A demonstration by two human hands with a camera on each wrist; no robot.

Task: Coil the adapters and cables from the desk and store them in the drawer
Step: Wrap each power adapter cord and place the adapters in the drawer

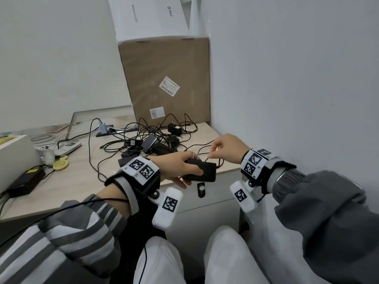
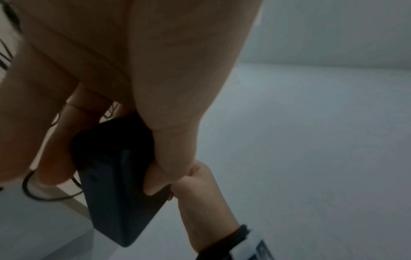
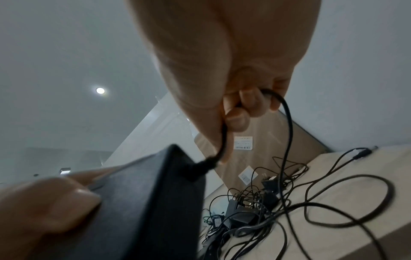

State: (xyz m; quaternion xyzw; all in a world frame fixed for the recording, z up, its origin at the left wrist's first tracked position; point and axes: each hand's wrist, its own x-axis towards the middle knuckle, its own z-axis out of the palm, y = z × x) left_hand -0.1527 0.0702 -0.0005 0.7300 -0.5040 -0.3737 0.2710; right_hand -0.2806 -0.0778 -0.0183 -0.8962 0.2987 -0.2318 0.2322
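Desk (image 1: 67, 177): light wood, a power brick (image 1: 24, 181) at its left edge.
Cable pile (image 1: 151, 140): tangled black adapters and cords mid-desk, in front of a cardboard box (image 1: 164, 78).
Left hand (image 1: 176, 167): fingers and thumb wrapped round a black power adapter (image 1: 205, 171), held over the desk's front edge; its prongs seem to point up.
Right hand (image 1: 227, 148): pinches the adapter's cable (image 3: 286, 123), which loops back onto the desk.
Drawer (image 1: 215, 193): below the adapter, closed.

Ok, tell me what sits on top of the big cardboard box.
A white PICO box rests on the cardboard box. Whatever lies behind either is hidden, and the white box's top runs out of frame.
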